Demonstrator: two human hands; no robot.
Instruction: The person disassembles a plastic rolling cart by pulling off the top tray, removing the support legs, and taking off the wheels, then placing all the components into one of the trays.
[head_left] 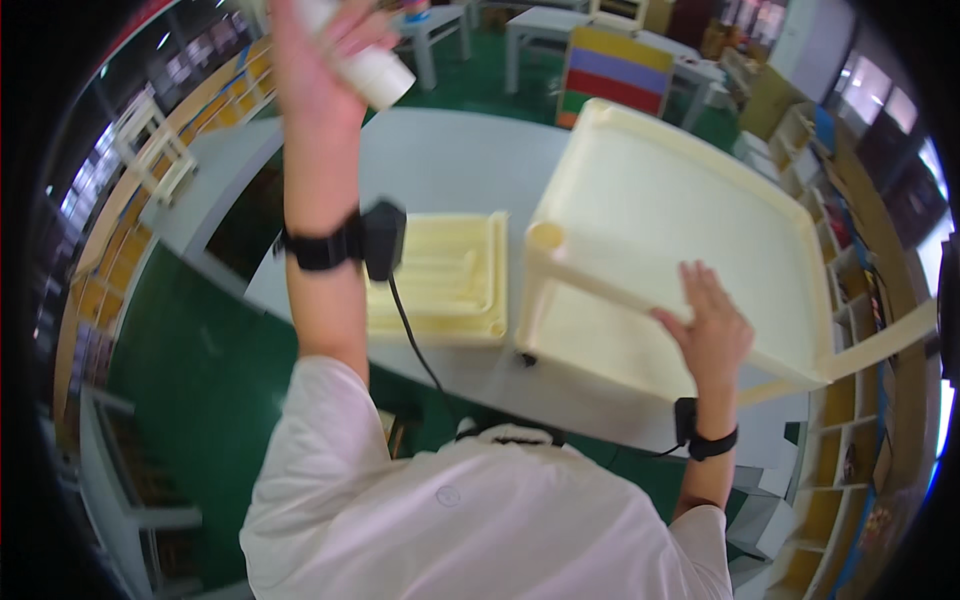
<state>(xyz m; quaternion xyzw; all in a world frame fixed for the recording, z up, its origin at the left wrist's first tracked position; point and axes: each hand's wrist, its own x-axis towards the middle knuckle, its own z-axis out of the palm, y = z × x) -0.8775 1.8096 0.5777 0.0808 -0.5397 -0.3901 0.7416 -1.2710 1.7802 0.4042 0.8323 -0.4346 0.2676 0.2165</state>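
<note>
My left hand point(362, 32), raised at the top edge and smeared by motion, is closed round a white cylinder point(378, 76) with a flat end. Its other end is unclear. My right hand point(712, 332) lies over the near rim of a cream plastic cart point(690, 190), fingers stretched out and thumb apart. Two shelves of the cart show, with a corner post between them at the left and a bar sticking out at the right. Left of the cart, a cream ribbed plastic tray point(440, 285) rests flat, partly behind my left forearm.
A grey table point(450, 150) bears the cart and tray. A striped coloured board point(615, 72) stands beyond it. Shelving point(845, 440) runs along the right; another grey table point(215, 165) with a small cream rack point(155, 150) is at the left. Cables hang from both wristbands.
</note>
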